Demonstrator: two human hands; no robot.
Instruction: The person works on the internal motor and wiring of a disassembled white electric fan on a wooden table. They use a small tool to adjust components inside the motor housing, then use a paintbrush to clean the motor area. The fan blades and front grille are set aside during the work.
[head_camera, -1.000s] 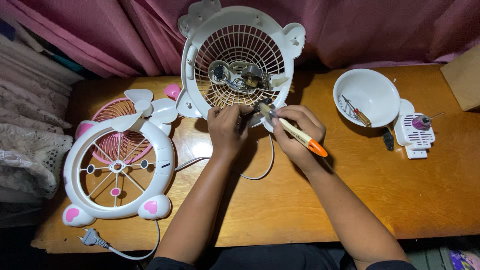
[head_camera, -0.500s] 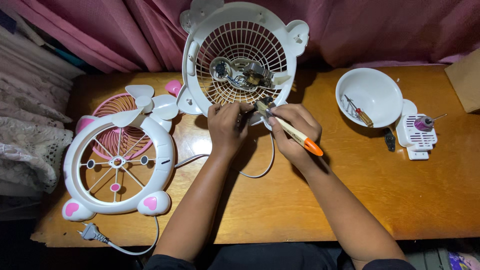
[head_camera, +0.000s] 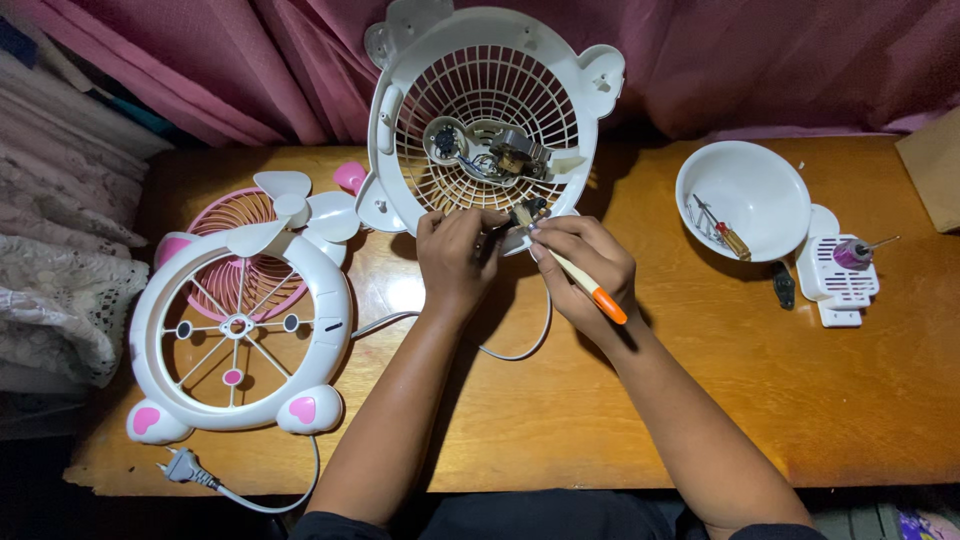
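Under both hands (head_camera: 520, 260), the screwdriver (head_camera: 575, 275) tip seems hidden at fan housing (head_camera: 480, 120).

Bare forearms, no sleeves; dark clothing at torso.

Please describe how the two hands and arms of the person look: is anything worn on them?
Both forearms are bare up to the lower picture edge; no sleeves reach them. The left hand and the right hand wear no gloves, and no watch, bracelet or ring is visible. The fingernails look short and unpainted, as far as the picture shows. Dark clothing appears only at the bottom edge, near the body.
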